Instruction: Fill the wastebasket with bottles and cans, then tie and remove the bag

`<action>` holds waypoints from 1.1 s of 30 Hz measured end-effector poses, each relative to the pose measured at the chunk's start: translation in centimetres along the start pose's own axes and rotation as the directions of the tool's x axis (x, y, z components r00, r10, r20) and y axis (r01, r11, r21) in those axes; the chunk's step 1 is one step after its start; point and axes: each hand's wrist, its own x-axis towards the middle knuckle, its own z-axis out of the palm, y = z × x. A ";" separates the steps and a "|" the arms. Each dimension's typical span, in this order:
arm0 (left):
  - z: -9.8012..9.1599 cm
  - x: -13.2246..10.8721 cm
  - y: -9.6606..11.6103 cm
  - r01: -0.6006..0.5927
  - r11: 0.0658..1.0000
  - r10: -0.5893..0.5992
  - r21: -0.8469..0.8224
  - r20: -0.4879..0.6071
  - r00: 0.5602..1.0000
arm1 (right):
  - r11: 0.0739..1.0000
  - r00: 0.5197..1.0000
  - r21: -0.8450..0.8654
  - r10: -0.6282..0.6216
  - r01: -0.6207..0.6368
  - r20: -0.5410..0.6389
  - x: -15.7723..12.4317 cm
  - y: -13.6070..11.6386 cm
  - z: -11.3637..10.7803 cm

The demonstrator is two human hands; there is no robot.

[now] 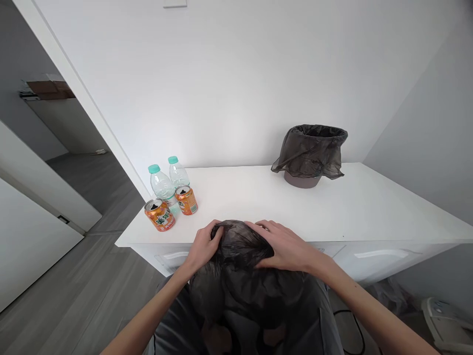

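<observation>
A thin black plastic garbage bag hangs at the front edge of the white cabinet, its lower part draped down over my lap. My left hand grips the upper left of the bag, thumb and fingers closed on the film. On the right side, my right hand is curled round the bag, thumb low and fingers along the top. Part of the bag's film is bunched between the hands. Whether anything is inside it I cannot tell.
Two clear bottles with green caps and two orange drink cans stand at the left of the white countertop. A brown bin lined with a black bag stands at the back right. A doorway is at the left.
</observation>
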 end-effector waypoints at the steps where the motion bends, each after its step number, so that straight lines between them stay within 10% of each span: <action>1: -0.2 -0.2 0.3 0.001 1.000 -0.001 -0.010 0.003 1.000 | 0.999 0.999 -0.042 0.003 -0.004 -0.034 0.0 -0.1 0.0; 10: -4.5 -1.6 3.1 0.008 0.996 0.033 -0.084 0.475 0.879 | 0.956 0.985 0.253 -0.116 0.145 -0.127 -2.7 -1.8 -6.8; 14: -5.2 -0.9 4.0 -0.034 0.976 0.130 -0.216 0.448 0.884 | 0.843 0.962 0.523 0.028 0.124 -0.272 -3.1 0.9 -7.9; 18: -6.2 2.2 5.0 0.024 0.958 0.060 -0.287 0.280 0.958 | 0.826 0.842 0.562 0.269 0.048 -0.468 -1.9 5.9 -6.6; 25: -11.0 11.1 8.4 -0.284 0.843 0.325 0.456 -0.012 0.946 | 0.950 0.805 0.296 0.250 -0.097 -0.538 -1.5 9.7 -3.1; 29: -8.1 10.0 11.8 -0.414 0.821 0.510 0.393 -0.178 0.842 | 0.959 0.744 0.211 0.281 -0.190 -0.607 -0.6 10.4 -1.8; 31: -4.8 8.3 12.0 -0.514 0.818 0.525 0.258 0.030 0.851 | 0.965 0.773 0.154 0.264 -0.214 -0.577 -0.3 11.2 -1.5; 33: -1.4 7.1 10.5 -0.602 0.784 0.502 0.153 0.413 0.760 | 0.977 0.834 0.089 0.210 -0.192 -0.511 -0.4 12.2 -1.5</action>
